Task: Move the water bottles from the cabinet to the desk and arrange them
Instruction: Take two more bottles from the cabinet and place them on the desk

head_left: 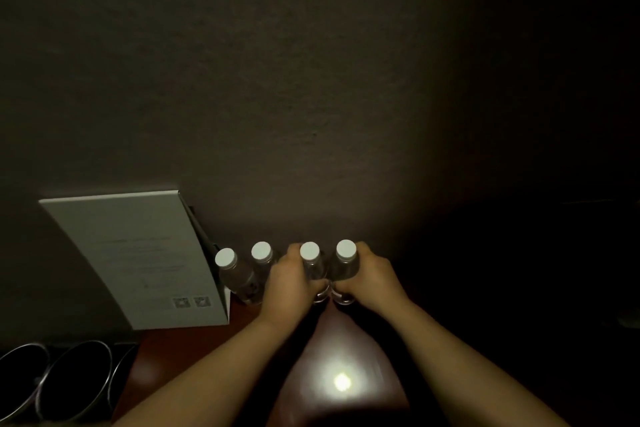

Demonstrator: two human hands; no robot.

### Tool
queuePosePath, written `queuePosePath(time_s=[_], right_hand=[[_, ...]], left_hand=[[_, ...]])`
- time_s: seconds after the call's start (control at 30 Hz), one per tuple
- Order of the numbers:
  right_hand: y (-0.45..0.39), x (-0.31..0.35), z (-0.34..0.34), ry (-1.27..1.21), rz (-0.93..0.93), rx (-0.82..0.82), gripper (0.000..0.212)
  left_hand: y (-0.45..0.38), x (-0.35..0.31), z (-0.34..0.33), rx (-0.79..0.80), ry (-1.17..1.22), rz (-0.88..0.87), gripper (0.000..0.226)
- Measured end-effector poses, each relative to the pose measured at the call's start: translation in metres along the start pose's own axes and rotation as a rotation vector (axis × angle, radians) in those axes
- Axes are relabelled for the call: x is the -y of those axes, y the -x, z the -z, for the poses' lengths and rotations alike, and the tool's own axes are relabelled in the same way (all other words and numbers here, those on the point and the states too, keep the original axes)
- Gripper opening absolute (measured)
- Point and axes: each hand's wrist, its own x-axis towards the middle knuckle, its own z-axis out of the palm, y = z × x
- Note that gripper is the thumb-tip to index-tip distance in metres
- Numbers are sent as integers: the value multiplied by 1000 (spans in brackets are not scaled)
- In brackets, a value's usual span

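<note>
1. We saw four clear water bottles with white caps standing in a row along the desk's (207, 333) back edge, against the wall (311, 80);
2. Our left hand (289, 282) wrapped the third bottle (311, 262); our right hand (369, 279) wrapped the fourth bottle (344, 260), the two touching;
3. The first bottle (233, 270) and second bottle (262, 255) stood free, beside a white card stand (138, 260) near the left edge;
4. Metal bowls (69, 378) sat at the desk's front-left corner.

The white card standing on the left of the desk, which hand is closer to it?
Left. The left hand grips the third bottle in the row, two bottles away from the white card. The right hand grips the end bottle, farther right.
</note>
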Motion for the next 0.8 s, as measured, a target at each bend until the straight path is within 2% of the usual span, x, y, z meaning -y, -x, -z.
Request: queuePosePath(time_s=[0.13, 0.23, 0.33, 0.5, 0.6, 0.8], right_hand=[[5, -3, -3, -2, 12, -2, 63], [9, -3, -2, -16, 12, -5, 73], [14, -1, 4, -6, 8, -20, 88], [37, -1, 18, 76, -16, -59, 97], [59, 2, 28, 136, -24, -59, 99], [116, 26, 43, 282, 6, -65, 83]], left_hand=[[4, 0, -2, -21, 41, 0, 67], [5, -7, 3, -31, 23, -8, 84], [8, -17, 12, -13, 14, -13, 89], [21, -25, 34, 11, -54, -46, 87], [37, -30, 52, 42, -136, -76, 77], [78, -37, 90, 127, -325, -148, 59]])
